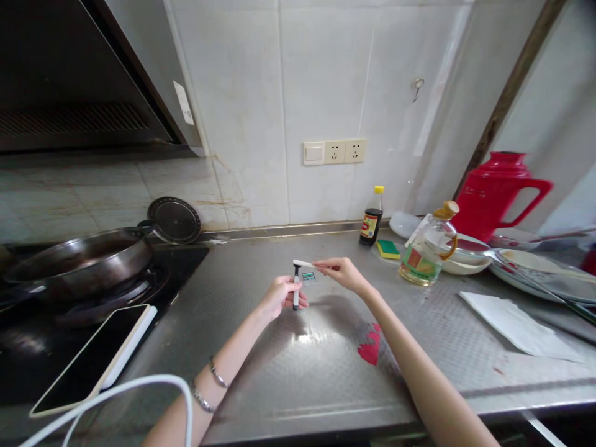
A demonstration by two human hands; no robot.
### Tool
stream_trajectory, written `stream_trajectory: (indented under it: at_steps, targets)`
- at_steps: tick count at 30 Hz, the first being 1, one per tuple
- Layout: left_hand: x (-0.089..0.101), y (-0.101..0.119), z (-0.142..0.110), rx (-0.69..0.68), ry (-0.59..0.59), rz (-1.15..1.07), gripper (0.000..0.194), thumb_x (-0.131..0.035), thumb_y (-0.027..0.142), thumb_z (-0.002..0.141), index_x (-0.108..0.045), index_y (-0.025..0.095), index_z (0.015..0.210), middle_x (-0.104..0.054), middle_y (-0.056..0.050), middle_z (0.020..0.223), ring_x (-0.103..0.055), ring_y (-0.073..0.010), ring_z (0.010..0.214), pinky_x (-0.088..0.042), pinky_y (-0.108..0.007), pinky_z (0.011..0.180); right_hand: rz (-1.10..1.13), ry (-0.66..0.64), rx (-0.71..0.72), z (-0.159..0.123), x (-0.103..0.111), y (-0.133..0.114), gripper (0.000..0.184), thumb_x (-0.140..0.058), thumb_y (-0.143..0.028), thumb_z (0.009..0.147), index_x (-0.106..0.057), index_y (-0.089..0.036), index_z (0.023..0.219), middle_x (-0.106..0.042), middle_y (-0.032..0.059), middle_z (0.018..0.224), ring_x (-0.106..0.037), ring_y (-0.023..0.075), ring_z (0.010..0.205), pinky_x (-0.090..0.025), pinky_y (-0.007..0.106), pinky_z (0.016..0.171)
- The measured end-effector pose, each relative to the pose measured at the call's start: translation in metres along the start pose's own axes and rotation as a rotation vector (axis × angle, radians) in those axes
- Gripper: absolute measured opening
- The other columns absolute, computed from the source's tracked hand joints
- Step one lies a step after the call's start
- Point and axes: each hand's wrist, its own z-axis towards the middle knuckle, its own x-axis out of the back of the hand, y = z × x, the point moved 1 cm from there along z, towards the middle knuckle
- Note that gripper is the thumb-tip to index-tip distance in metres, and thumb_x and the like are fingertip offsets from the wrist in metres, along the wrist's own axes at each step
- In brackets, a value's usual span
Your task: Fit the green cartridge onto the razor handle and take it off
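My left hand (278,298) is closed around the grey-and-black handle of a razor (296,290), held upright with its head at the top. My right hand (343,273) pinches a slim white stick (303,264), perhaps a toothbrush, whose far end lies across the top of the razor head. Whether its end has bristles is too small to tell. On the steel counter just behind the razor lie teal-and-black razor cartridges (308,276).
On the left, a steel pan (88,267) sits on the stove beside a phone (95,360) with a white cable (139,380). To the right stand a soy sauce bottle (371,217), a sponge (388,249), an oil jug (423,257), a red thermos (488,195) and folded tissue (516,326).
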Motion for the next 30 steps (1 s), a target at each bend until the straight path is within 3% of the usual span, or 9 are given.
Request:
stream_trajectory:
  at_steps: [5, 9, 13, 17, 30]
  targets:
    - [0.001, -0.001, 0.0, 0.01, 0.012, 0.008, 0.012, -0.056, 0.022, 0.076, -0.052, 0.012, 0.079, -0.065, -0.009, 0.062, -0.065, -0.0198, 0.051, -0.05, -0.026, 0.046, -0.056, 0.04, -0.037, 0.001, 0.001, -0.002, 0.031, -0.051, -0.038, 0.082, -0.069, -0.024, 0.104, -0.071, 0.0054, 0.096, -0.063, 0.019, 0.075, -0.043, 0.025, 0.062]
    - [0.002, -0.001, 0.001, 0.013, 0.01, 0.014, 0.013, -0.058, 0.023, 0.075, -0.052, 0.012, 0.079, -0.065, -0.009, 0.061, -0.065, -0.02, 0.051, -0.05, -0.026, 0.046, -0.015, -0.012, -0.004, 0.001, -0.002, -0.001, 0.031, -0.051, -0.037, 0.082, -0.069, -0.024, 0.103, -0.07, 0.0056, 0.096, -0.062, 0.0186, 0.076, -0.043, 0.025, 0.064]
    - [0.002, -0.001, 0.0, 0.018, 0.017, 0.02, 0.012, -0.057, 0.022, 0.076, -0.052, 0.012, 0.08, -0.065, -0.008, 0.061, -0.065, -0.0197, 0.051, -0.05, -0.026, 0.045, -0.043, 0.053, -0.05, 0.0, -0.002, 0.004, 0.032, -0.051, -0.039, 0.082, -0.069, -0.023, 0.103, -0.071, 0.0055, 0.092, -0.062, 0.0183, 0.073, -0.043, 0.025, 0.061]
    - [0.002, 0.0, 0.0, 0.018, 0.02, 0.006, 0.012, -0.057, 0.021, 0.076, -0.051, 0.012, 0.08, -0.065, -0.008, 0.061, -0.065, -0.0199, 0.051, -0.05, -0.026, 0.046, -0.003, 0.002, -0.008, -0.002, -0.001, 0.008, 0.031, -0.052, -0.039, 0.081, -0.07, -0.022, 0.102, -0.072, 0.0052, 0.09, -0.061, 0.0171, 0.071, -0.042, 0.024, 0.06]
    - [0.004, -0.001, 0.003, 0.003, 0.01, 0.001, 0.012, -0.056, 0.021, 0.077, -0.05, 0.012, 0.083, -0.064, -0.008, 0.062, -0.065, -0.0202, 0.051, -0.051, -0.028, 0.047, 0.061, 0.056, -0.102, -0.006, 0.004, 0.011, 0.035, -0.053, -0.035, 0.079, -0.069, -0.017, 0.104, -0.071, 0.0065, 0.08, -0.056, 0.0141, 0.062, -0.039, 0.022, 0.055]
